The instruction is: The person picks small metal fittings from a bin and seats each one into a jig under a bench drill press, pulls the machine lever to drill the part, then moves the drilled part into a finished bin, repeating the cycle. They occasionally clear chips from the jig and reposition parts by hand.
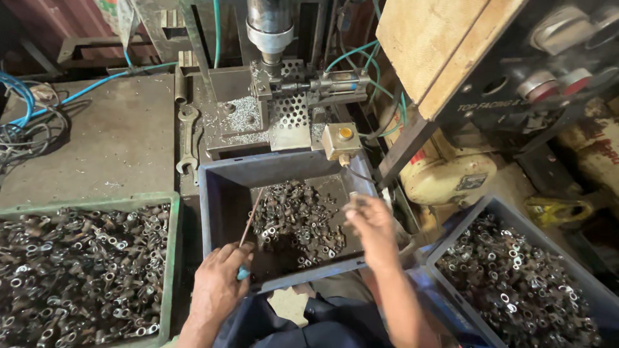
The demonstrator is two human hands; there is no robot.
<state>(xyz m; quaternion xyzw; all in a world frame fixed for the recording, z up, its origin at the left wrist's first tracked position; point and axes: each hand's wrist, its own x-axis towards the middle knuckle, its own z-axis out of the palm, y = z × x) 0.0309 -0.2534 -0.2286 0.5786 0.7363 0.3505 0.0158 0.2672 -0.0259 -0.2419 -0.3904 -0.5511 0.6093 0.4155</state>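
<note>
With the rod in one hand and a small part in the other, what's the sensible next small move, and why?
Probably slide the part onto the rod. The left hand holds the rod over the blue crate; the right hand pinches something small beside the heap of metal parts, apart from the rod.

A: Where does the middle crate (222, 193) sit?

B: Directly before the drill press (271, 32), below its perforated plate (289, 113). Small metal parts (296, 219) lie heaped in it, toward the right and rear.

A: What flanks it?

B: A second crate (169, 212) of parts stands to the left, a third crate (451, 238) to the right, nearer the viewer.

A: And the hands?

B: The left hand (218, 283) rests at the near rim and holds a thin rod (250, 219) slanting into the middle crate. The right hand (369, 225) is over its right side; its fingers (354, 205) seem to pinch a small part.

A: Behind the left crate?

B: The desk (97, 142), with hoses (26, 122) at its left edge. A wrench (187, 138) lies between desk and press.
</note>
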